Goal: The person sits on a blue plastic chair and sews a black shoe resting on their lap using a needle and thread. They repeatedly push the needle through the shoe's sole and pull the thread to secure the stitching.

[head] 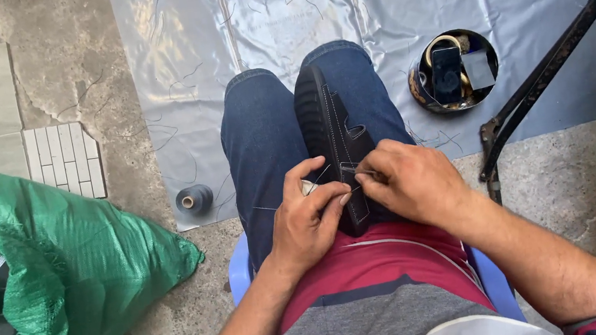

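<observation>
i saw a black shoe (330, 133) lying sole-up along my right thigh, toe pointing away from me, its heel end tucked under both hands. white stitching ran along the edge of the sole.

my left hand (309, 215) sat on the near end of the shoe with the fingers curled in narrow, thumb and forefinger pinched on something small and pale; i could not tell what it was. a thin thread (267, 208) ran out from that hand across my left leg.

my right hand (409, 180) rested against the shoe's right side, fingers folded close and pinched at the stitch line, just touching the left fingertips. whether it held a needle i could not tell.

i was seated on a blue plastic stool (241, 269), knees over a grey plastic sheet (523, 26) spread on the concrete floor.

on the sheet to my right stood a round tin (453, 70), open at the top. inside it lay a dark phone, a small dark flat block beside it, and a yellowish ring or roll of tape at the back; the rest of the contents were too jumbled to name.

to my left a green woven sack (74, 255) lay open on its side, with dark shoe-like shapes showing in its mouth. a grey spool of thread (194, 199) stood at the sheet's near-left corner. a black metal bar (557, 56) slanted across the right side.
</observation>
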